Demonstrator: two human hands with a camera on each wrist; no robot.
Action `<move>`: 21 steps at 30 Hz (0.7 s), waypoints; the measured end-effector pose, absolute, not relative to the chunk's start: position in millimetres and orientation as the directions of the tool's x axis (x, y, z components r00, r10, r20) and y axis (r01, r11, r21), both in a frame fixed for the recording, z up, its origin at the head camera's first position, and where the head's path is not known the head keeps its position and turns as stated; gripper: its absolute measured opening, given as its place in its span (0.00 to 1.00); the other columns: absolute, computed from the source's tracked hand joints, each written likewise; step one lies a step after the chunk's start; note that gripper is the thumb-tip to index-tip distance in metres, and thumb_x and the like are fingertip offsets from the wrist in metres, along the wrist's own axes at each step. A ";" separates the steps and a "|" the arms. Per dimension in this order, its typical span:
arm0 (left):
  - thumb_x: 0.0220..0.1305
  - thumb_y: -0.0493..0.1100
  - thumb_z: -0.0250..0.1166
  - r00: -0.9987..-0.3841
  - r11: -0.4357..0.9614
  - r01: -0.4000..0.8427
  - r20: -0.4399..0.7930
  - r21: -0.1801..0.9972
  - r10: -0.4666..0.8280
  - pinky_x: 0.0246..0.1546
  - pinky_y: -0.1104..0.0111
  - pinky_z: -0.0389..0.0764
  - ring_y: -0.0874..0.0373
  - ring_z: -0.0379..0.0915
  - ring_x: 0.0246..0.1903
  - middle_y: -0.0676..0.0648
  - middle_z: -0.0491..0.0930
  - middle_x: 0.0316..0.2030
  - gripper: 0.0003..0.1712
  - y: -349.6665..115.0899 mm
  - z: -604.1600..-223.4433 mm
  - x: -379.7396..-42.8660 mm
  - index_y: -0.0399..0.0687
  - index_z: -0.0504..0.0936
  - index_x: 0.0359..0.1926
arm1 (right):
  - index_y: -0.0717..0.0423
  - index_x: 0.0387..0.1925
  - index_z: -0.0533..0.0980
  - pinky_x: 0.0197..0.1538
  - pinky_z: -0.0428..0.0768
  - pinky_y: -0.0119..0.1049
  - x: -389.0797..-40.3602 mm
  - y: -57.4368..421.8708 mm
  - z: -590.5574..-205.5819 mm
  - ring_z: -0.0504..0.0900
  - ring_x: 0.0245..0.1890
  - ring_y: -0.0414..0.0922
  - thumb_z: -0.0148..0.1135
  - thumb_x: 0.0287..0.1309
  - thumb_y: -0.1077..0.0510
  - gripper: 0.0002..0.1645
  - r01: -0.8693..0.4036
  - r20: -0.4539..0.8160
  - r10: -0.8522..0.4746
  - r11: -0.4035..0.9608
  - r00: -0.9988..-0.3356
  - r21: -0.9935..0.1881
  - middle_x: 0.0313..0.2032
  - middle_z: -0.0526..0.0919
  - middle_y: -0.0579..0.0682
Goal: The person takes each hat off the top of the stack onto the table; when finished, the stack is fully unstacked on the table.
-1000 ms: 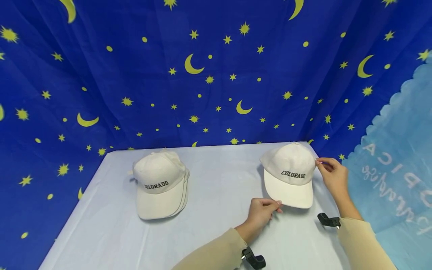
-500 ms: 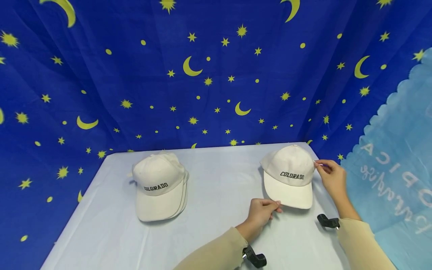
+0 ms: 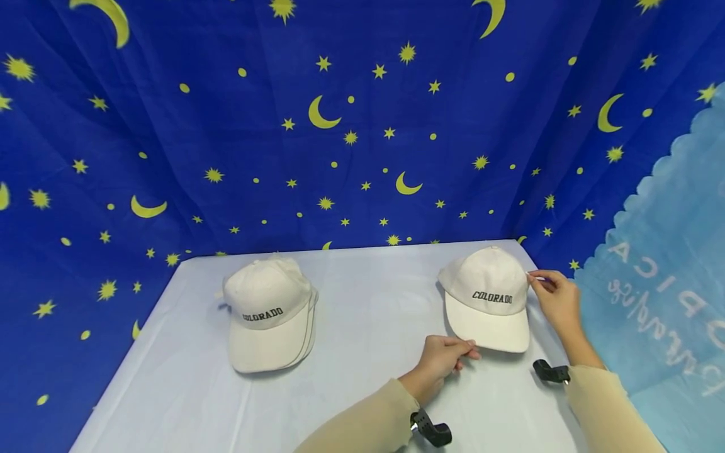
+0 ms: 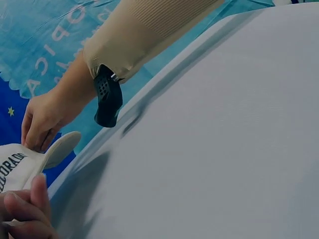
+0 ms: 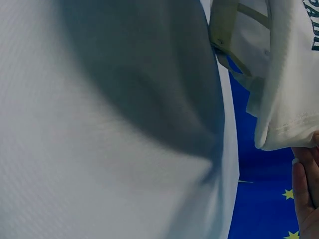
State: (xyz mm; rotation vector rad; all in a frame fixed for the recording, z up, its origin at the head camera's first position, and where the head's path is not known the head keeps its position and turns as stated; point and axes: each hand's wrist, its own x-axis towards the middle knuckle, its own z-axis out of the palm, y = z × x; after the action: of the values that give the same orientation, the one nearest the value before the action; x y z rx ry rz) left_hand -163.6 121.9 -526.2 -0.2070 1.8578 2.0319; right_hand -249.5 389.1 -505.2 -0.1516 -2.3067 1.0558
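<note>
White cap (image 3: pixel 489 296) held between left fingers (image 3: pixel 461 345) and right fingers (image 3: pixel 547 275).

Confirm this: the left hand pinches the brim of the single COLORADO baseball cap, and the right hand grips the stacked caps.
Wrong about the right hand: the head view shows it pinching the single COLORADO baseball cap by its side, not gripping the stacked caps, which stand apart. The left hand does pinch the brim.
</note>
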 end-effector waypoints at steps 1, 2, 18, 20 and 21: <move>0.62 0.38 0.72 -0.914 -0.060 -0.377 -0.362 0.924 0.182 0.14 0.79 0.62 0.68 0.62 0.13 0.48 0.88 0.23 0.04 122.7 -526.2 -164.6 0.46 0.90 0.30 | 0.69 0.43 0.84 0.37 0.72 0.11 -249.9 389.6 -505.1 0.74 0.32 0.15 0.66 0.66 0.64 0.10 -0.139 0.467 0.327 0.679 -0.822 -0.721 0.43 0.85 0.65; 0.63 0.37 0.72 -0.912 -0.066 -0.382 -0.364 0.922 0.190 0.14 0.79 0.62 0.68 0.62 0.13 0.48 0.88 0.24 0.04 123.4 -526.0 -165.5 0.45 0.90 0.30 | 0.69 0.43 0.84 0.37 0.72 0.11 -250.3 390.0 -505.2 0.74 0.32 0.15 0.66 0.67 0.64 0.10 -0.139 0.464 0.320 0.682 -0.826 -0.718 0.43 0.85 0.65; 0.66 0.42 0.70 -0.859 -0.014 -0.427 -0.401 0.904 0.319 0.12 0.81 0.60 0.70 0.62 0.12 0.47 0.89 0.28 0.07 122.9 -526.9 -171.2 0.42 0.90 0.35 | 0.71 0.43 0.83 0.36 0.71 0.10 -256.4 398.4 -512.6 0.72 0.31 0.13 0.66 0.67 0.65 0.10 -0.144 0.456 0.293 0.691 -0.841 -0.709 0.44 0.85 0.70; 0.66 0.42 0.70 -0.851 0.003 -0.424 -0.400 0.905 0.340 0.12 0.81 0.61 0.70 0.63 0.12 0.48 0.89 0.28 0.08 122.5 -527.3 -172.3 0.42 0.90 0.35 | 0.72 0.43 0.83 0.36 0.71 0.10 -258.3 399.6 -513.5 0.72 0.31 0.12 0.66 0.66 0.65 0.10 -0.150 0.460 0.284 0.695 -0.841 -0.704 0.43 0.85 0.70; 0.66 0.42 0.70 -0.847 0.010 -0.423 -0.400 0.906 0.349 0.12 0.81 0.61 0.70 0.64 0.12 0.48 0.89 0.28 0.08 122.2 -527.4 -172.7 0.42 0.90 0.35 | 0.72 0.42 0.83 0.37 0.70 0.10 -258.9 400.0 -513.8 0.71 0.31 0.12 0.66 0.66 0.65 0.10 -0.153 0.462 0.281 0.696 -0.841 -0.702 0.43 0.85 0.70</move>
State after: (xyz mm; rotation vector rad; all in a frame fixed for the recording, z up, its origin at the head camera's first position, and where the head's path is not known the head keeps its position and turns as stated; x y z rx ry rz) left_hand -172.7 122.2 -527.4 -0.0760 1.7615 1.8904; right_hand -258.9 400.0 -513.8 -0.0979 -2.3536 1.0410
